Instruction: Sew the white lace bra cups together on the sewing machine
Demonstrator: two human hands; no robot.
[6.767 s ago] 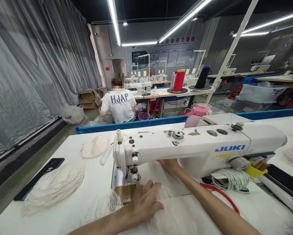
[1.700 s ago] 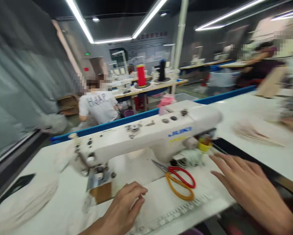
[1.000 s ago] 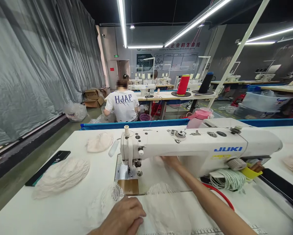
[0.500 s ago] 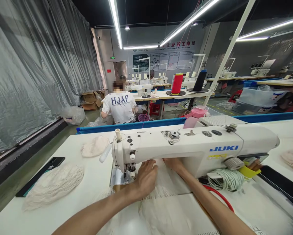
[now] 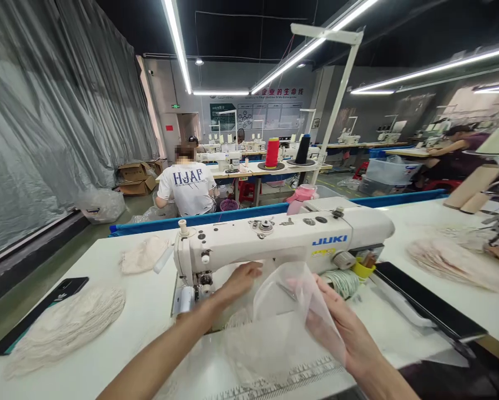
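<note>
Under the arm of a white JUKI sewing machine (image 5: 249,244), my left hand (image 5: 241,279) has its fingers bent together to the right of the needle area. What lies between its fingertips is too blurred to make out. Nearer me, my right hand (image 5: 341,319) grips a piece of sheer white fabric (image 5: 278,336) and lifts it, so that it hangs in a see-through fold. A thin dark grey thing (image 5: 288,291) shows through the fold by the right fingertips; its kind is unclear. Part of the fabric spreads over a ruler strip (image 5: 282,379) along the table's front.
Stacked cream fabric pieces (image 5: 72,325) lie at the left, partly over a dark flat case (image 5: 36,319). Another fabric stack (image 5: 449,258), a black tray (image 5: 428,300) and a yellow cup (image 5: 363,269) are at the right. A co-worker (image 5: 186,186) sits ahead.
My right hand has come out from under the machine arm, toward me, raising the sheer fabric. My left hand stays under the arm. The view has turned right.
</note>
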